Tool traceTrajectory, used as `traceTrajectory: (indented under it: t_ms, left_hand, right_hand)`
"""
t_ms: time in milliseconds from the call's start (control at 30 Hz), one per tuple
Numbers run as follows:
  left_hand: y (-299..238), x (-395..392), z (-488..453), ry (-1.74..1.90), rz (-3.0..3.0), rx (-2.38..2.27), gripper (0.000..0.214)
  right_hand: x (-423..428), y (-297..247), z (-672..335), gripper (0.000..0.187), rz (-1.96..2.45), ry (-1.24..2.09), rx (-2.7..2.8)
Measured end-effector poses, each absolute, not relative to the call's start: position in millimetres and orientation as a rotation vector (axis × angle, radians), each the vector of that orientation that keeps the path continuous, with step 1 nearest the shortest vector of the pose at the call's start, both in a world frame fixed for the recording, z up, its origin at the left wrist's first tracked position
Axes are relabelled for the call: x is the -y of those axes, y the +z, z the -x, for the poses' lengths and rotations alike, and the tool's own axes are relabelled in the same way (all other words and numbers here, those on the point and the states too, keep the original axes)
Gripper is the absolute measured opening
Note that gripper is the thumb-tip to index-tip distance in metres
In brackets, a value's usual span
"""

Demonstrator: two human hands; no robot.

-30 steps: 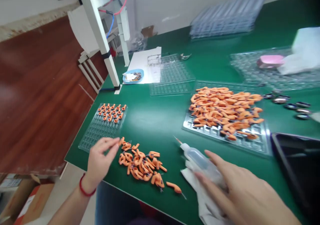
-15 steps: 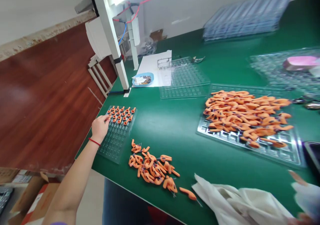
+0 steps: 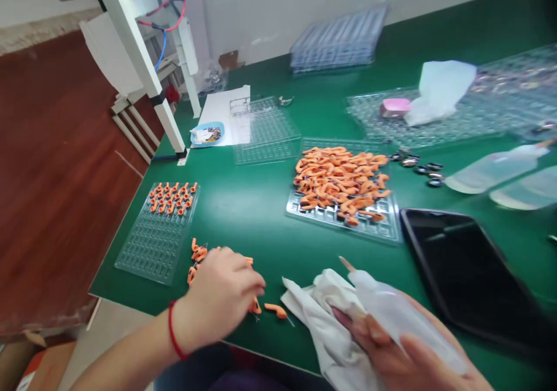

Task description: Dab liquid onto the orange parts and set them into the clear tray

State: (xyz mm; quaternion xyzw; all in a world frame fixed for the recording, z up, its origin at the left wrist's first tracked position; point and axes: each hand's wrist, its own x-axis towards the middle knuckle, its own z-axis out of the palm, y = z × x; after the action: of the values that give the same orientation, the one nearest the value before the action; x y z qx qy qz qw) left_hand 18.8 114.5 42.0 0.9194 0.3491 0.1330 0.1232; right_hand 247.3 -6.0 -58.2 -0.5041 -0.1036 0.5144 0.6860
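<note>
Orange ear-hook pieces (image 3: 198, 254) lie in a small loose heap on the green worktop (image 3: 256, 205), close to its near edge, and the left hand (image 3: 221, 298) rests right on top of them. Its fingers are curled down into the heap, knuckles up, so most of the pieces are hidden beneath it; whether a piece is pinched between the fingertips cannot be told. One piece (image 3: 275, 309) lies just beside the fingertips, on the right. A red cord circles the wrist.

The right hand (image 3: 404, 350) is closed around a clear squeeze bottle (image 3: 391, 310) — its thin nozzle points up and to the left — and presses it against a crumpled white cloth (image 3: 317, 310) that lies on the worktop between the two hands.

To the left of the heap sits a clear compartment tray (image 3: 152, 246); only its far rows hold orange pieces, standing in neat lines, while the near rows show bare pockets. Further right, well apart from the hands, a second clear tray (image 3: 383, 228) carries a large loose pile of the same orange pieces (image 3: 339, 176). A dark tablet (image 3: 456, 263) lies flat near the right hand, just beside that tray.

Further back — two more clear bottles (image 3: 491, 170) lying on their sides, a row of small dark round parts (image 3: 418, 165), a pink object (image 3: 394, 107) and a white wad on a wide clear tray, a stack of clear trays (image 3: 339, 43) by the wall, and a small blue dish (image 3: 207, 134) on a white sheet of paper.
</note>
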Motion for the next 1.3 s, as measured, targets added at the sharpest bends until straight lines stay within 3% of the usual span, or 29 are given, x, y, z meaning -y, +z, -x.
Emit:
traceTrajectory:
  t_ms: [100,267,533,700,933,1033,1133,1300]
  left_hand:
    - [38,-90,-49,0.190,-2.793,-0.947,0.020]
    - [29,-78,-72,0.017,-2.816,-1.304,0.039]
    - [32,-72,-74,-0.175,-2.774,-1.300,0.024]
    - [33,-66,-61,0.009,-2.688,-1.252,0.015]
    - [39,-48,-37,0.531,-2.486,-1.081,0.014]
    - [42,-44,-27,0.588,-2.416,-1.051,0.014]
    - [42,-42,-18,0.619,-2.339,-1.064,0.015]
    - [31,-35,-2,0.813,-2.181,-1.112,0.026]
  right_hand:
    - [0,-33,-229,0.061,1.117,1.112,0.043]
    - [2,-31,-219,0.051,1.032,1.050,0.102]
    - [9,-34,-221,0.054,1.033,1.119,0.238]
    - [-19,-17,-213,0.058,1.014,1.250,0.214]
    - [-100,-25,-191,0.057,0.897,1.328,0.366]
    - [-150,-35,-184,0.038,0.900,1.261,0.459]
    - [-186,-38,-180,0.034,0.894,1.208,0.517]
    - [-155,-33,-187,0.036,0.906,1.273,0.536]
